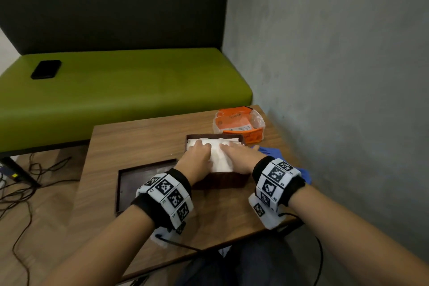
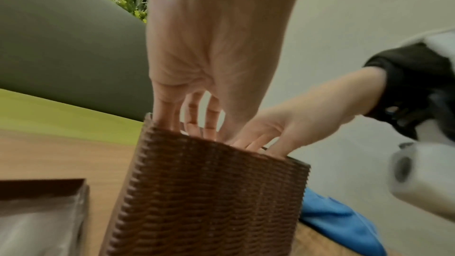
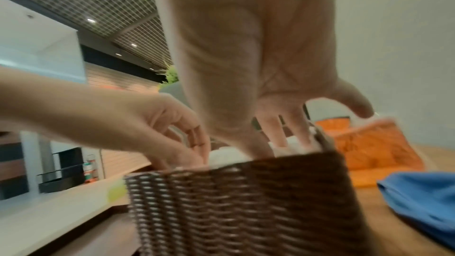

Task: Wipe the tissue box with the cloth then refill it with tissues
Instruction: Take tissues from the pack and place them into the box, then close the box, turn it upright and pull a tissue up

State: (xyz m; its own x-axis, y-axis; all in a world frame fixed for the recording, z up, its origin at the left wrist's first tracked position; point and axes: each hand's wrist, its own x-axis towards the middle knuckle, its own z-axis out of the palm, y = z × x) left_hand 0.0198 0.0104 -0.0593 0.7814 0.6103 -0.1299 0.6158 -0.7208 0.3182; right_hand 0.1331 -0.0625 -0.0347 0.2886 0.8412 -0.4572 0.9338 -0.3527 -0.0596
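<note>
— Where's the box right now?

— I've got the brown woven tissue box (image 1: 220,181) standing lidless on the wooden table (image 1: 139,137), toward its right edge. The white tissues (image 1: 220,158) sit inside, filling it to the rim.

— And your hands?

— Both are on top of the stack. My left hand (image 1: 197,158) has its fingers bent down into the left side of the box; whether they're gripping the tissues or just pushing, I cannot tell. My right hand (image 1: 241,158) lies with fingers straight and spread, pressing the tissues flat, thumb out over the right rim.

— The cloth?

— The blue cloth (image 1: 304,173) lies crumpled on the table just right of the box, at the right edge. An orange plastic tissue wrapper (image 1: 239,123) sits at the far right corner, behind the box. The dark flat lid (image 1: 139,181) rests on the table left of the box.
</note>
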